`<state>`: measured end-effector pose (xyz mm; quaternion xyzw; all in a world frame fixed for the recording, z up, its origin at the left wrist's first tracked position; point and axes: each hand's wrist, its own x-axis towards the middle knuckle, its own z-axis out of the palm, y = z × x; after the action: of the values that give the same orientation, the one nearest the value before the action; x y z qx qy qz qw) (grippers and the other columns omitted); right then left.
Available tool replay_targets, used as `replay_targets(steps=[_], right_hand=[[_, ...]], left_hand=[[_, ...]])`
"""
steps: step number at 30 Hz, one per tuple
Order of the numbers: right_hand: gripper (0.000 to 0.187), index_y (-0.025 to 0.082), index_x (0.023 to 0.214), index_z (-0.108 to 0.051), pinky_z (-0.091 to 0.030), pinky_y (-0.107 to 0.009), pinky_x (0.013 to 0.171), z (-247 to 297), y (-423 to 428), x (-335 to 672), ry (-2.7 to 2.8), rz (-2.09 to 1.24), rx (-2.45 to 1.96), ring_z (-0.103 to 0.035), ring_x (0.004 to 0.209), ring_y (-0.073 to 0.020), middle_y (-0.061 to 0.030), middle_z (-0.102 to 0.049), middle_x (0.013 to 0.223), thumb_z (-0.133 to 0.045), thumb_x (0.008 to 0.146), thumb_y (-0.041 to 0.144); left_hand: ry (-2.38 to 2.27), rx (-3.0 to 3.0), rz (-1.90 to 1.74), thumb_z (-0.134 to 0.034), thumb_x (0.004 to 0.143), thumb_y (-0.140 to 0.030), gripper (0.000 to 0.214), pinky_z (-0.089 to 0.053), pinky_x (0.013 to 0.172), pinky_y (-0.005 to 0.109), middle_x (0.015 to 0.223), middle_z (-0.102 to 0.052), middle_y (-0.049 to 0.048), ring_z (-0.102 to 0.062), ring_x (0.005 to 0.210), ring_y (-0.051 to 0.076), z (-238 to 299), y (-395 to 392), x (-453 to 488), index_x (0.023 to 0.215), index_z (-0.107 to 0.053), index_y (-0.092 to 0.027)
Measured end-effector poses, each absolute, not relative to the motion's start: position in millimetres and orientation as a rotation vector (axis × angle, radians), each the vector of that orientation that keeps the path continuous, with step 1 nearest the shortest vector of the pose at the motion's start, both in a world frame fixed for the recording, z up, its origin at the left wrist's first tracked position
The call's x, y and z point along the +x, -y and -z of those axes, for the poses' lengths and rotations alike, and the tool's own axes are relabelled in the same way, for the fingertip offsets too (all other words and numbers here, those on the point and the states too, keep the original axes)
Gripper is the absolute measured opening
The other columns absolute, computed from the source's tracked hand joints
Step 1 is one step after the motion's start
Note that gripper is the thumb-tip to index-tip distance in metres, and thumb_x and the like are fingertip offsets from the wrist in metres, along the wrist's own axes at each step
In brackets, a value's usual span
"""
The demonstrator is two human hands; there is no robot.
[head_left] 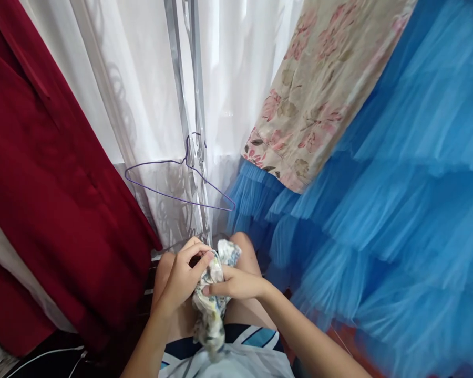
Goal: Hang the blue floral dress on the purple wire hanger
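A crumpled piece of patterned cloth (209, 310), white with yellow, green and blue marks, hangs bunched between my hands above my lap. My left hand (189, 270) pinches its upper edge between thumb and fingers. Lower and to the right, my right hand (236, 283) grips the cloth's middle, thumb lying across the front. Part of the fabric sticks up behind my right hand, and its lower end dangles toward my clothes. What garment it is cannot be made out. Beyond my hands, a bare purple wire hanger (161, 197) hangs from a metal stand.
The grey metal stand (199, 105) rises in front of white curtains (142, 79). Dark red fabric (63, 184) hangs at left. On the right are a floral cloth (299, 115) and a tiered blue tulle dress (398, 210). A white cable (43, 353) lies at lower left.
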<state>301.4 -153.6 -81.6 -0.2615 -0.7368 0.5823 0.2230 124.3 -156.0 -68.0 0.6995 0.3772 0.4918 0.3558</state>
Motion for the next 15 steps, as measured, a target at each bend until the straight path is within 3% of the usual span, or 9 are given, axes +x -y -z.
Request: replay_targets(steps=[5, 9, 11, 15], right_hand=[[0.019, 0.016, 0.094, -0.065, -0.047, -0.025, 0.070, 67, 158, 318, 1.808, -1.604, -0.774, -0.054, 0.073, -0.0137, 0.0004, -0.062, 0.083, -0.068, 0.083, 0.031], [0.019, 0.013, 0.080, -0.065, -0.043, -0.023, 0.058, 42, 153, 351, 1.668, -1.401, -0.913, -0.051, 0.062, -0.0117, 0.0012, -0.060, 0.071, -0.074, 0.076, 0.030], [0.015, 0.013, 0.070, -0.065, -0.038, -0.021, 0.051, 29, 142, 373, 1.659, -1.199, -0.988, -0.046, 0.055, -0.0099, 0.0027, -0.056, 0.062, -0.074, 0.072, 0.025], [0.013, 0.014, 0.059, -0.065, -0.036, -0.022, 0.049, -3, 90, 406, 1.502, -0.828, -0.956, -0.045, 0.051, -0.0103, 0.0029, -0.055, 0.054, -0.074, 0.062, 0.021]], left_hand=[[-0.878, 1.520, -0.990, -0.042, 0.093, -0.062, 0.050, -0.048, 0.095, 0.036, 0.106, -0.067, 0.0095, -0.060, 0.105, 0.026, 108, 162, 128, 0.109, -0.068, -0.023], [-0.845, 1.575, -0.813, -0.059, 0.088, -0.053, 0.041, -0.046, 0.099, 0.037, 0.111, -0.070, 0.0085, -0.061, 0.109, 0.028, 129, 171, 134, 0.112, -0.070, -0.021], [-0.881, 1.642, -0.890, -0.061, 0.087, -0.048, 0.036, -0.048, 0.096, 0.037, 0.105, -0.071, 0.0075, -0.062, 0.104, 0.028, 126, 168, 131, 0.107, -0.069, -0.020], [-1.096, 1.767, -1.085, -0.064, 0.083, -0.048, 0.030, -0.048, 0.074, 0.029, 0.076, -0.063, 0.0019, -0.059, 0.079, 0.022, 105, 155, 113, 0.076, -0.063, -0.018]])
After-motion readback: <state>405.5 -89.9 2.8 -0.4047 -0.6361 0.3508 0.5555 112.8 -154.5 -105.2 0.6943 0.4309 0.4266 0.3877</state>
